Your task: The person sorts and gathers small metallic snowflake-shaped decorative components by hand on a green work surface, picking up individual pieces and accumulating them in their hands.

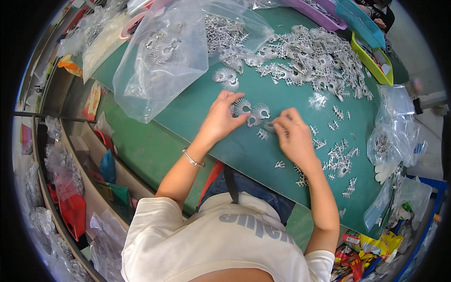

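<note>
At the near part of the green table, my left hand [221, 118] curls its thumb and index finger around a silvery, fan-shaped metal piece [242, 106] with a ring of spikes. Touching or close beside it lie another fan-shaped piece [261, 111] and a smaller one partly between them. My right hand [295, 136], a little to the right, pinches a small metal piece [269, 126] smeared by motion, so its exact shape cannot be made out. Just below that lies a small branched metal piece [262, 134]. Three more fan-shaped pieces [225, 76] sit beyond my left hand.
A big heap of silvery pieces [310, 58] covers the table's far side. Clear plastic bags [162, 70] with more pieces stand far left. Loose branched pieces [340, 157] lie at right. Purple, blue and green baskets [371, 61] line the back right, near another person.
</note>
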A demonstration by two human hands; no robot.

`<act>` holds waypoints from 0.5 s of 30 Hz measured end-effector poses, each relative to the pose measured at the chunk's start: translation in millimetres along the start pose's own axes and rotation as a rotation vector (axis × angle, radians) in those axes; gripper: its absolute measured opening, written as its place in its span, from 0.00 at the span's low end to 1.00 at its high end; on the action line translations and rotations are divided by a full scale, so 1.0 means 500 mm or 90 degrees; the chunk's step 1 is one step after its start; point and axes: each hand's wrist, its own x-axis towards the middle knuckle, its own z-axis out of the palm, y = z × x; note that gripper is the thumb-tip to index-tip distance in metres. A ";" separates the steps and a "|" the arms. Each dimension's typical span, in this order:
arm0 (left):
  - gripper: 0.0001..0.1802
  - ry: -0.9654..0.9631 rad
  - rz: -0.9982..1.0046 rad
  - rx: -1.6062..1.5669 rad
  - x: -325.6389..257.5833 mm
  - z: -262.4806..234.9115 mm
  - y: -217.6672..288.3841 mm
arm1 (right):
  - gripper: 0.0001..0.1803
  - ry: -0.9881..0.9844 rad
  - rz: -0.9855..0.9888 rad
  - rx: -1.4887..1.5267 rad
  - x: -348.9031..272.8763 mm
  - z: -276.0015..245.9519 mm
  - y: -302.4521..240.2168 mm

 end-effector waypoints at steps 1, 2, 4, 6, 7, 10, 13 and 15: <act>0.22 -0.076 -0.110 -0.173 0.001 -0.017 0.008 | 0.06 0.082 0.002 0.087 0.003 -0.005 0.015; 0.22 -0.152 -0.220 -0.346 0.001 -0.030 0.010 | 0.07 0.066 0.076 0.257 0.004 -0.007 0.051; 0.22 -0.189 -0.251 -0.795 -0.004 -0.033 -0.015 | 0.08 -0.059 0.307 0.896 0.009 -0.042 0.060; 0.23 -0.178 -0.243 -1.044 -0.015 -0.028 -0.014 | 0.10 -0.061 0.342 1.016 0.016 -0.039 0.060; 0.23 -0.175 -0.246 -1.059 -0.019 -0.030 -0.002 | 0.11 -0.058 0.360 1.077 0.018 -0.036 0.060; 0.22 -0.097 -0.310 -1.002 -0.026 -0.028 0.022 | 0.15 -0.067 0.346 0.961 0.038 -0.014 0.057; 0.18 -0.032 -0.121 -0.499 -0.022 0.005 -0.005 | 0.25 -0.084 0.182 0.353 0.069 0.007 0.056; 0.23 0.009 -0.013 0.036 -0.031 0.011 0.023 | 0.26 -0.059 0.158 0.071 0.078 0.025 0.027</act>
